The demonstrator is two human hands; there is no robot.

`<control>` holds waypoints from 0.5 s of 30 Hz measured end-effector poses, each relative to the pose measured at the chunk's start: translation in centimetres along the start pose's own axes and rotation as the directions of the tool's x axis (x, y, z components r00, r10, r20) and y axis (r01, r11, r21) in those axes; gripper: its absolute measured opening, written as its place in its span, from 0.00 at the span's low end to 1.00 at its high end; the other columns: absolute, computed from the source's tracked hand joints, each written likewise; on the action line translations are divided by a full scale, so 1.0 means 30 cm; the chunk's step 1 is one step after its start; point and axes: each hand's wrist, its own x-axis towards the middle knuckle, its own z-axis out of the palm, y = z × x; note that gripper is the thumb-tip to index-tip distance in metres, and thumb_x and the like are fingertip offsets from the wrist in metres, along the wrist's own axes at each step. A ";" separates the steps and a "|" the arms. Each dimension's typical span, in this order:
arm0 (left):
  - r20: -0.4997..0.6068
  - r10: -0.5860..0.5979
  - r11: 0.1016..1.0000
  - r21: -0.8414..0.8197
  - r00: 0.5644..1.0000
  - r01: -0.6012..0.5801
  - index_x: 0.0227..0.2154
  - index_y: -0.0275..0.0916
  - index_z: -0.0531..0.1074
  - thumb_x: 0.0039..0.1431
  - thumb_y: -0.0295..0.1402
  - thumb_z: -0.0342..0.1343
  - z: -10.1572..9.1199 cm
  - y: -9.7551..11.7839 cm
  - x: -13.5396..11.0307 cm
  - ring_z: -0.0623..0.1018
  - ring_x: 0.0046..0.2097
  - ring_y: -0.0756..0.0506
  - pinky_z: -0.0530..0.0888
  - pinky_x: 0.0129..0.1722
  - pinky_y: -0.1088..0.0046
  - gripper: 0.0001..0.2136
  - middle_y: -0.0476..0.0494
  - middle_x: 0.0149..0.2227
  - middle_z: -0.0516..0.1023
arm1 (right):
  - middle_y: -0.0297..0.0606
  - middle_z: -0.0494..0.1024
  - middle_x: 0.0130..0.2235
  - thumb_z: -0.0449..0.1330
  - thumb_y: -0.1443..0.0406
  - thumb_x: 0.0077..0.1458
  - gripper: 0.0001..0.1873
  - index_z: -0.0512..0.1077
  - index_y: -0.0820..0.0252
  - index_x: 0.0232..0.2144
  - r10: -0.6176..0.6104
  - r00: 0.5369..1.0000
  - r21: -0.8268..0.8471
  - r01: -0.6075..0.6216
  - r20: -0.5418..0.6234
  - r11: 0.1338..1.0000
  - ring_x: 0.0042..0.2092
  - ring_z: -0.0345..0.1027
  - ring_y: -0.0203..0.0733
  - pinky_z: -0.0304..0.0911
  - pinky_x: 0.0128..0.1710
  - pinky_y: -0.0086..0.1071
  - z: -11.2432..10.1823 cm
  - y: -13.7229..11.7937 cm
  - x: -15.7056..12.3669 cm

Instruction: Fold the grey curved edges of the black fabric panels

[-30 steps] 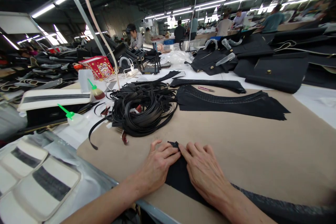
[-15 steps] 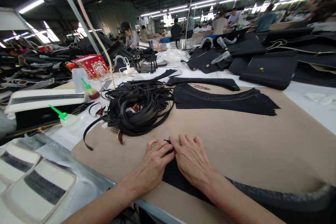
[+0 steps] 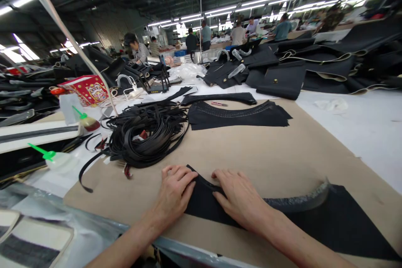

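— What's under the hands?
— A flat black piece (image 3: 204, 203), matte, pointed at its far end. Its curved edge sweeps off to the right, close to the near edge of the brown surface (image 3: 266, 155).
— And the fingers?
— The left hand (image 3: 174, 192) and right hand (image 3: 240, 199) lie flat on it, fingers stretched out, gripping nothing.
— Any change?
— A second ago the fingertips met at the point. Now the hands sit apart, with black showing between them.
— Containers?
— A red printed box (image 3: 83, 90) at far left, contents hidden, and a green-nozzled bottle (image 3: 58, 160) holding something pale.
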 end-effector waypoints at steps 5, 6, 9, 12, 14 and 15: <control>0.192 0.076 0.996 -0.052 0.978 -0.067 0.41 0.43 0.72 0.56 0.24 0.54 0.026 0.089 0.079 0.70 0.48 0.44 0.58 0.51 0.59 0.11 0.47 0.42 0.76 | 0.39 0.77 0.38 0.55 0.68 0.53 0.08 0.69 0.59 0.37 0.049 0.997 0.026 -0.051 0.055 0.998 0.42 0.69 0.46 0.53 0.41 0.37 -0.038 0.002 0.001; 0.226 0.084 0.996 -0.056 0.970 -0.073 0.40 0.43 0.72 0.56 0.23 0.54 0.031 0.095 0.090 0.70 0.48 0.44 0.59 0.50 0.60 0.11 0.48 0.40 0.76 | 0.39 0.77 0.37 0.55 0.68 0.53 0.07 0.70 0.59 0.36 0.047 0.997 0.039 -0.050 0.057 0.998 0.41 0.70 0.45 0.54 0.39 0.35 -0.040 0.008 -0.002; 0.287 0.107 0.993 -0.076 0.952 -0.089 0.36 0.42 0.74 0.54 0.20 0.52 0.041 0.100 0.112 0.70 0.46 0.45 0.63 0.47 0.63 0.12 0.48 0.38 0.75 | 0.37 0.77 0.35 0.54 0.70 0.51 0.06 0.70 0.59 0.33 0.030 0.999 0.092 -0.034 0.041 0.995 0.39 0.70 0.42 0.54 0.36 0.32 -0.031 0.031 -0.012; 0.309 0.125 0.988 -0.125 0.943 -0.090 0.35 0.42 0.75 0.54 0.18 0.50 0.046 0.097 0.117 0.71 0.44 0.46 0.66 0.45 0.66 0.14 0.48 0.36 0.75 | 0.36 0.77 0.34 0.53 0.72 0.50 0.07 0.69 0.58 0.31 0.021 1.000 0.130 -0.021 0.005 0.991 0.38 0.69 0.40 0.55 0.36 0.30 -0.012 0.048 -0.017; 0.315 0.128 0.986 -0.142 0.940 -0.087 0.35 0.41 0.76 0.53 0.17 0.49 0.048 0.096 0.119 0.71 0.43 0.46 0.67 0.45 0.68 0.15 0.48 0.35 0.75 | 0.36 0.77 0.34 0.53 0.73 0.49 0.08 0.69 0.58 0.30 0.015 1.000 0.150 -0.014 -0.005 0.989 0.37 0.69 0.40 0.55 0.36 0.30 -0.003 0.053 -0.017; 0.317 0.127 0.986 -0.143 0.940 -0.085 0.35 0.41 0.76 0.53 0.17 0.49 0.048 0.096 0.119 0.71 0.42 0.46 0.67 0.44 0.68 0.15 0.48 0.35 0.75 | 0.36 0.77 0.34 0.53 0.73 0.49 0.08 0.69 0.58 0.30 0.012 1.000 0.162 -0.012 -0.003 0.987 0.37 0.69 0.40 0.56 0.36 0.30 -0.001 0.054 -0.017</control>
